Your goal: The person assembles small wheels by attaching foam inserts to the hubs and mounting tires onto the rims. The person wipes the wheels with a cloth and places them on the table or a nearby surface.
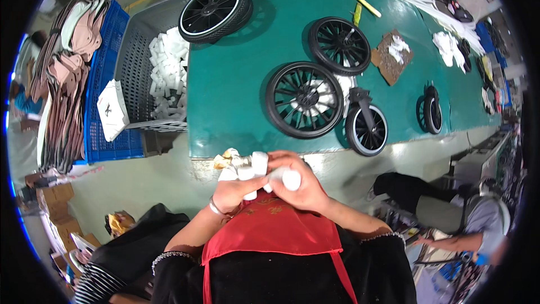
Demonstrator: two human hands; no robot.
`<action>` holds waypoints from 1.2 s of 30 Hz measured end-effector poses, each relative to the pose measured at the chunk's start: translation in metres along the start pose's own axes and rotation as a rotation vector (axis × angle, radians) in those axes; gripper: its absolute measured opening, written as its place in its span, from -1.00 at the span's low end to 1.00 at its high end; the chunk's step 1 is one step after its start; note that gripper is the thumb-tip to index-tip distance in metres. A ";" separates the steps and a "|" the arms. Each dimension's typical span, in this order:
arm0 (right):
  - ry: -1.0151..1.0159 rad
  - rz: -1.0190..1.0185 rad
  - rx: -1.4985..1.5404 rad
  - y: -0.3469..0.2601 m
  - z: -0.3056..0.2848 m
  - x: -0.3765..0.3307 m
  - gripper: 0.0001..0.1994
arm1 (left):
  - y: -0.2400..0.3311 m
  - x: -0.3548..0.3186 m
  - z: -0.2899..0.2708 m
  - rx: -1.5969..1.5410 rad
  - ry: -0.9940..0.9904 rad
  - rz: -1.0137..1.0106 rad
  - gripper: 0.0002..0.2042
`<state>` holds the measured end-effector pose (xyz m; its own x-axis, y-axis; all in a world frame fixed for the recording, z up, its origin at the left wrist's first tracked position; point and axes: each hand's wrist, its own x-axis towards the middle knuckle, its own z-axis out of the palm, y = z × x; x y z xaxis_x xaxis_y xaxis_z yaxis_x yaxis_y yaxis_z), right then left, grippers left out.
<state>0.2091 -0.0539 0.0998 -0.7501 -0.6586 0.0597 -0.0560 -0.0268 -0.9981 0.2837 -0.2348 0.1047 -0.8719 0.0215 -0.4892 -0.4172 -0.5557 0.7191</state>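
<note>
Just in front of the table's near edge, my hands come together over a red apron (275, 228). My left hand (227, 196) is closed around several short white plastic pieces (247, 174), which crowd between the two palms. Curled fingers of my right hand (306, 188) hold a white plastic cylinder (291, 179), its round end facing up. A crumpled yellowish-white scrap (226, 159) shows beside the left fingers; whether it is held cannot be told. Similar white pieces (167, 67) fill a grey perforated crate (135, 45) at the left.
Black spoked wheels (274, 101) and a small forked wheel (367, 129) lie on the green table (236, 79). Farther back are a yellow-handled tool (365, 3) and a brown board (388, 67). A blue crate (104, 95) stands left; another person (450, 214) is at the right.
</note>
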 end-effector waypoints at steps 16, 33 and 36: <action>-0.150 -0.098 -0.670 -0.003 -0.185 0.130 -0.71 | -0.039 0.040 0.073 -0.357 0.345 -0.048 -0.65; -0.503 -0.047 -1.437 0.031 -0.131 0.146 -0.66 | -0.049 0.038 0.040 -0.314 0.320 -0.007 -0.69; -0.402 -0.075 -1.242 0.030 -0.136 0.144 -0.68 | -0.046 0.035 0.040 -0.281 0.277 0.019 -0.69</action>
<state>0.0097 -0.0478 0.0808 -0.4826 -0.8688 -0.1108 -0.8179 0.4923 -0.2979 0.2619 -0.1753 0.0742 -0.7607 -0.1950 -0.6191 -0.2816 -0.7602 0.5855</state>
